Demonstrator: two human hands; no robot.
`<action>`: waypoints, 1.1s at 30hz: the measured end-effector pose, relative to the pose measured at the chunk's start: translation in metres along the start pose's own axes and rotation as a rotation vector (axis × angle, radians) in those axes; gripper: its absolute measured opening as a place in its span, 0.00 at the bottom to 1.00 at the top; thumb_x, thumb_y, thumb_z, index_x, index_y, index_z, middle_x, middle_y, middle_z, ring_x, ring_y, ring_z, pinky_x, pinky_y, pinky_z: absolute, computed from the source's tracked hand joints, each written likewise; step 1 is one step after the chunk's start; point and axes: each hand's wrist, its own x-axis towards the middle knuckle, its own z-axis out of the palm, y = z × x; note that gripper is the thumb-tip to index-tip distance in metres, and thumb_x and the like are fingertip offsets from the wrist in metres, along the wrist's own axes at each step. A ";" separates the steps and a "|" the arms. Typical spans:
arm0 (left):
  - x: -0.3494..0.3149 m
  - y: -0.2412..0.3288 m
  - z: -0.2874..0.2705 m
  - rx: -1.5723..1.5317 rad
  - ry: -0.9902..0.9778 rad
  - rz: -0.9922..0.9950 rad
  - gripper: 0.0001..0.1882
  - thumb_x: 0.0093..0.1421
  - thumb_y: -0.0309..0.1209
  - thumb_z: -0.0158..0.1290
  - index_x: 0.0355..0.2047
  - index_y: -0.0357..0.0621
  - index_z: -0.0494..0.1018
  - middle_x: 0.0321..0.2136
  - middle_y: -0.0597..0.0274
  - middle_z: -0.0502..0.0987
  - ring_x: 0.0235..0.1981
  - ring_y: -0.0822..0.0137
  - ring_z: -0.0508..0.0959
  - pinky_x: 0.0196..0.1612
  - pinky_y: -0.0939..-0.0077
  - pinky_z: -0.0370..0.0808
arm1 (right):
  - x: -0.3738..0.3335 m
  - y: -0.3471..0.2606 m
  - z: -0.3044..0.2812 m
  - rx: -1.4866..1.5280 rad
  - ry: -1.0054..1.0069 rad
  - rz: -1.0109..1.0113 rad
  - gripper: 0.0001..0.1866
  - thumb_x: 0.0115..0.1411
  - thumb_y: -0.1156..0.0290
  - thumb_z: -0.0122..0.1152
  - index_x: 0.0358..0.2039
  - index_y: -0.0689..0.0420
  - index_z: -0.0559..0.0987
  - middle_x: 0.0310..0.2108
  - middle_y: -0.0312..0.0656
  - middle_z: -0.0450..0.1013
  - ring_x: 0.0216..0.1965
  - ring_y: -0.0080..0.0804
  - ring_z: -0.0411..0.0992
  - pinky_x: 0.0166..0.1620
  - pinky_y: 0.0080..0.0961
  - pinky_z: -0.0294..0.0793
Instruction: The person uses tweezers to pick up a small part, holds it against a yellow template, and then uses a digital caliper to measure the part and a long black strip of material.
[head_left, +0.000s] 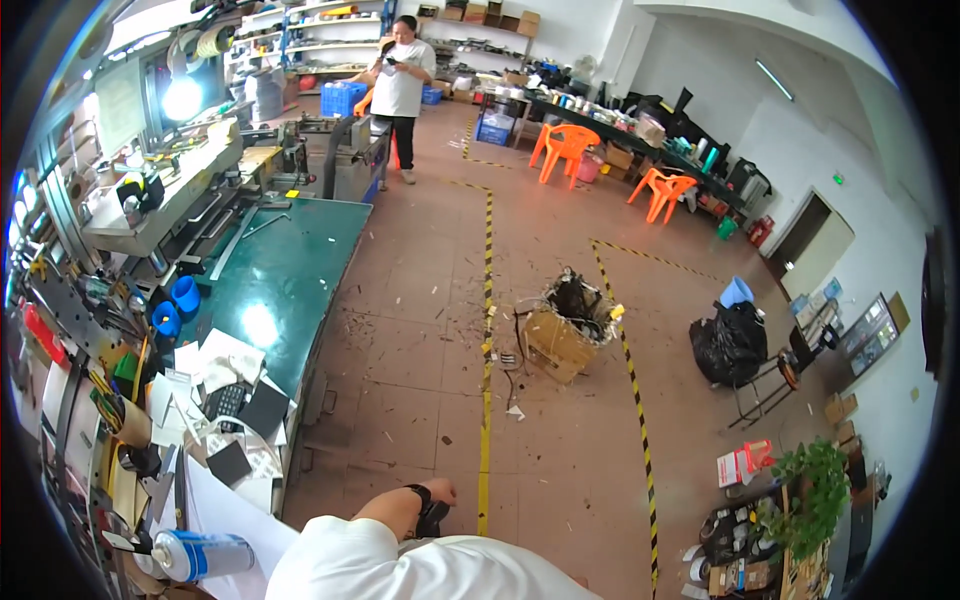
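Note:
My left hand (pixel 441 490) hangs over the tiled floor at the bottom middle, below a white sleeve, with a black band (pixel 418 493) around the wrist. Its fingers point away from view, so I cannot see whether they hold anything. Nearest to it on the left is a green-topped workbench (pixel 300 250) with scattered white papers (pixel 228 357), a dark calculator-like keypad (pixel 226 405) and black flat pieces (pixel 264 408). A blue and white spray can (pixel 203 555) lies at the bench's near end. My right hand does not show.
A torn cardboard box (pixel 560 340) with a black liner stands on the littered floor between striped tape lines. A black rubbish bag (pixel 728 345), a stool (pixel 775 375) and a plant (pixel 808 495) are at right. A person (pixel 403 85) stands by the machine; orange chairs (pixel 568 147) stand farther back.

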 end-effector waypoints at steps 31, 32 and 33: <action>0.090 -0.012 -0.303 -0.583 0.624 -0.627 0.21 0.55 0.46 0.60 0.41 0.43 0.83 0.37 0.50 0.83 0.37 0.56 0.83 0.43 0.66 0.78 | 0.409 -0.417 -0.182 -0.432 0.051 -0.204 0.17 0.57 0.63 0.66 0.35 0.67 0.81 0.25 0.43 0.79 0.23 0.33 0.78 0.29 0.28 0.78; 0.097 -0.024 -0.305 -0.592 0.609 -0.653 0.21 0.55 0.46 0.60 0.42 0.43 0.83 0.36 0.51 0.83 0.36 0.58 0.83 0.41 0.67 0.78 | 0.414 -0.428 -0.184 -0.439 0.049 -0.203 0.17 0.57 0.63 0.66 0.35 0.67 0.81 0.25 0.43 0.79 0.23 0.33 0.78 0.29 0.28 0.78; 0.103 -0.036 -0.309 -0.601 0.595 -0.678 0.21 0.55 0.46 0.61 0.42 0.43 0.83 0.36 0.53 0.84 0.35 0.60 0.83 0.40 0.69 0.78 | 0.420 -0.440 -0.186 -0.455 0.054 -0.206 0.16 0.57 0.64 0.66 0.35 0.67 0.81 0.25 0.43 0.79 0.23 0.33 0.78 0.29 0.28 0.78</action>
